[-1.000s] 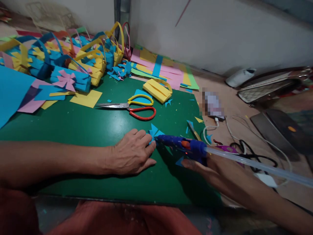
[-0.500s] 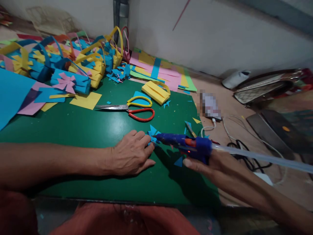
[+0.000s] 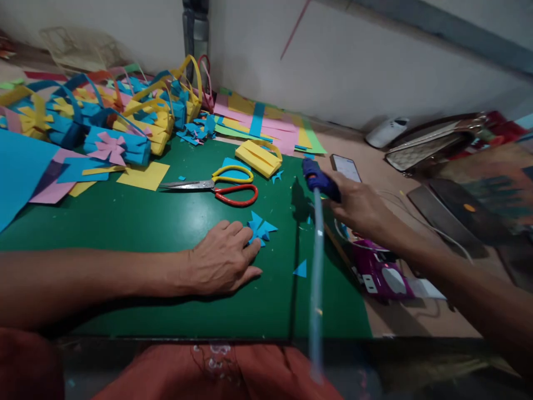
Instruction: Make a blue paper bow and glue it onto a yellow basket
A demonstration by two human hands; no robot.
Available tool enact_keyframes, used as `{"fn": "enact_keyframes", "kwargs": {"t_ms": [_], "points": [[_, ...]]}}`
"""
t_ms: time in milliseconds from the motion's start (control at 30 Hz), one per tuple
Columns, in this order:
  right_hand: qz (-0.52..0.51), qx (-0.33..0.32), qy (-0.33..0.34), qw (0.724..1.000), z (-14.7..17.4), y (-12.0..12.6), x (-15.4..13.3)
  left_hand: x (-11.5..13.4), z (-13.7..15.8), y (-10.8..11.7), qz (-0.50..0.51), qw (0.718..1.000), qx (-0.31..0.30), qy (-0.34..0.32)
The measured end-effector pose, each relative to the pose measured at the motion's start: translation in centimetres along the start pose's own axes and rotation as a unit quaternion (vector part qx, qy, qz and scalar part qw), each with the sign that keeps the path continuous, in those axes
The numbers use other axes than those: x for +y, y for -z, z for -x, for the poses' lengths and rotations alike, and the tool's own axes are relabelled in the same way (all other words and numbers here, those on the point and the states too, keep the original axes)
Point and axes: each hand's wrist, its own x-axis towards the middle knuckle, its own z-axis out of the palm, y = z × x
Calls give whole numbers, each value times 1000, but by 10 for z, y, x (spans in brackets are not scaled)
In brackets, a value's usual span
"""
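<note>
My left hand (image 3: 227, 258) rests on the green board (image 3: 179, 316), fingers curled and pressed on the left side of a blue paper flower (image 3: 260, 229). Part of that flower is hidden beneath the fingers. Off to the right, my right hand (image 3: 362, 205) grips a blue hot glue gun (image 3: 318, 180), held above the board and clear of the flower. A long translucent glue stick (image 3: 317, 266) sticks out of its back toward me. Scissors (image 3: 220, 185) with one yellow and one red handle lie beyond my left hand. Behind them sits a folded yellow paper bag (image 3: 258, 158).
Finished paper baskets (image 3: 119, 145) crowd the back left. Coloured sheets (image 3: 266, 123) are stacked by the wall. To the right are a phone (image 3: 345, 168), a purple power strip (image 3: 381, 275), cables and a handbag (image 3: 428, 145). A blue paper triangle (image 3: 301, 269) lies on the board.
My right hand has lifted the glue gun off the flower and swung it away to the back right, turning its stick toward me. My left hand stays on the flower.
</note>
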Motion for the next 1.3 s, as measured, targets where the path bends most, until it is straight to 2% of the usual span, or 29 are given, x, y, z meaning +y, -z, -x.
{"fn": "enact_keyframes", "kwargs": {"t_ms": [133,300,400,433,500,567,667,733,800,867,1100,1300], "points": [[38,-29,21,999,-3,-20,12,0,0,0,-4,1000,4,-4],[171,-78,19,982,-6,-20,8,-1,0,1,-1,1000,2,-4],[207,-28,21,978,2,-11,-15,-1,0,1,-2,1000,6,-7],[179,-5,25,983,7,-8,-24,-1,0,0,-3,1000,9,-8],[45,0,22,999,15,-3,-44,-1,0,-1,-4,1000,11,-9],[-137,-83,14,987,20,-2,-61,0,0,-1,-3,1000,9,-10],[-336,-225,-71,912,18,-5,-77,0,0,-1,-6,1000,7,-10],[-404,-275,-124,864,12,-9,-82,0,0,-1,-8,1000,7,-9],[-429,-301,-152,838,6,-11,-84,0,0,-1,-11,1000,9,-9],[-429,-315,-164,831,2,-13,-85,-1,0,-1,-12,1000,11,-9],[-400,-335,-167,836,-6,-13,-86,0,-1,-1,-10,1000,10,-10],[-385,-337,-139,848,-8,-17,-86,0,-2,1,-11,1000,0,-9]]}}
